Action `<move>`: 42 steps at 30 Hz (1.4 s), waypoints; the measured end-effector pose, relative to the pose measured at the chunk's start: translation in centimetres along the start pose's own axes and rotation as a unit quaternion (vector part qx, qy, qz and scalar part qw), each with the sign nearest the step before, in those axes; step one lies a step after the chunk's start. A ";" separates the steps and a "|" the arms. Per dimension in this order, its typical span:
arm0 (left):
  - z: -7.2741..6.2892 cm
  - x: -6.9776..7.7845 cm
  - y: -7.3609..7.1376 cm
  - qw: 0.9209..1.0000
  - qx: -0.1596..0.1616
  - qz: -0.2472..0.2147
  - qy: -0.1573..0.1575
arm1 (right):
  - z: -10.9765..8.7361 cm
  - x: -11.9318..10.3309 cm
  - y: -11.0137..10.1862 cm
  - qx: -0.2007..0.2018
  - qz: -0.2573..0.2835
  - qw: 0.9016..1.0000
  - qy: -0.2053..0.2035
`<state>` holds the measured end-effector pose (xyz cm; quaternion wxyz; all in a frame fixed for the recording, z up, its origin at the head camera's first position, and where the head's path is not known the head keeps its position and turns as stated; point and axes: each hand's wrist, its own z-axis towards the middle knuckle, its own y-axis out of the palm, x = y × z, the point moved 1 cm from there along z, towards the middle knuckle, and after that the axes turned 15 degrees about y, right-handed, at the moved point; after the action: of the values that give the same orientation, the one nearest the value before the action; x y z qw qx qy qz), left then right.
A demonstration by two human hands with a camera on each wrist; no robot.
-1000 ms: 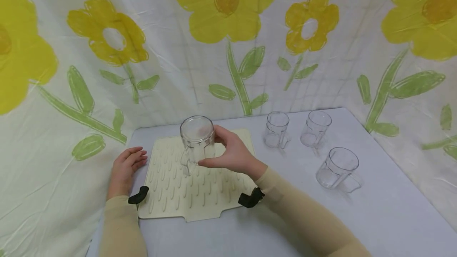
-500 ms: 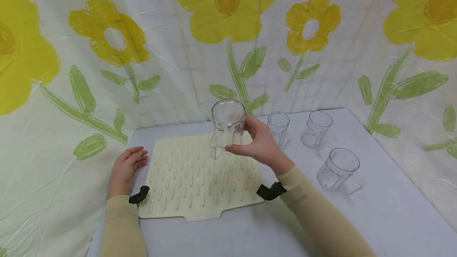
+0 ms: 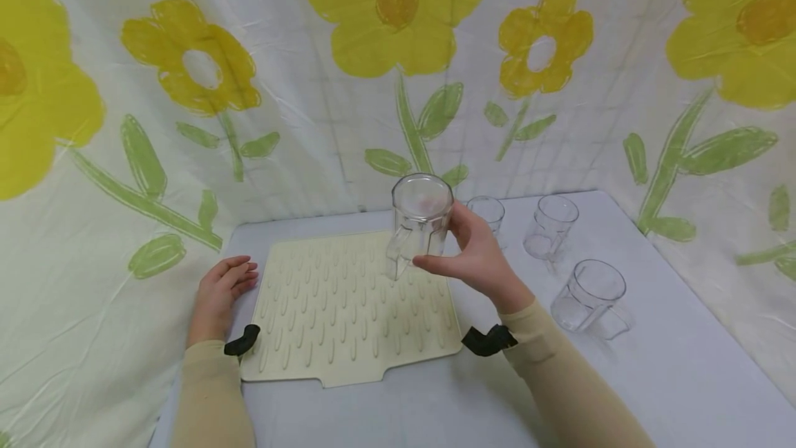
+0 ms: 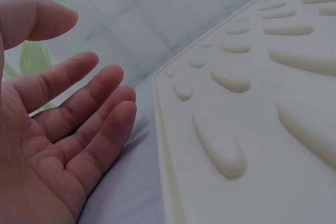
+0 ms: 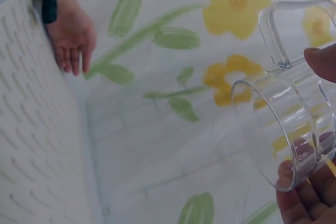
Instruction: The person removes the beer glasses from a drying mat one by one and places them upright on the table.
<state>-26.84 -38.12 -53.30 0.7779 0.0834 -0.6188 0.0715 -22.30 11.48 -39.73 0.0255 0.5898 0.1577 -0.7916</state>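
My right hand (image 3: 479,258) grips a clear mug (image 3: 421,216) by its body, thumb on the near side and fingers on the far side. The mug is in the air over the right part of a cream ribbed drying mat (image 3: 323,316). Its handle points left and down, and it looks turned over. In the right wrist view the mug's ring-shaped end (image 5: 262,135) faces the mat. My left hand (image 3: 220,289) rests on the table beside the mat's left edge, holding nothing. Its fingers (image 4: 86,103) are loosely bent in the left wrist view.
Three more clear mugs stand on the table at the right: one mug (image 3: 486,209) partly behind my right hand, another mug (image 3: 551,227) at the back, a third mug (image 3: 587,296) nearer. A flower-printed curtain (image 3: 298,157) hangs behind the table.
My right hand has carried the mug to the right and upward from the mat's middle, then a little further right. The left hand has stayed in place.
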 end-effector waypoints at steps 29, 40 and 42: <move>0.3 4.5 1.6 0.994 0.081 0.021 0.068 | -0.8 0.1 -1.2 0.011 0.002 1.000 0.003; -2.4 13.6 6.8 0.965 0.064 0.065 0.245 | -0.9 0.1 -0.9 0.007 -0.014 1.000 0.004; -3.3 15.1 8.2 0.955 0.050 0.094 0.278 | -0.9 0.1 -0.8 0.005 -0.016 1.000 0.002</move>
<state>-22.07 -29.31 -38.97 0.9037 0.0405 -0.3790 0.1952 -21.67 12.50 -39.89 0.0098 0.5891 0.1628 -0.7914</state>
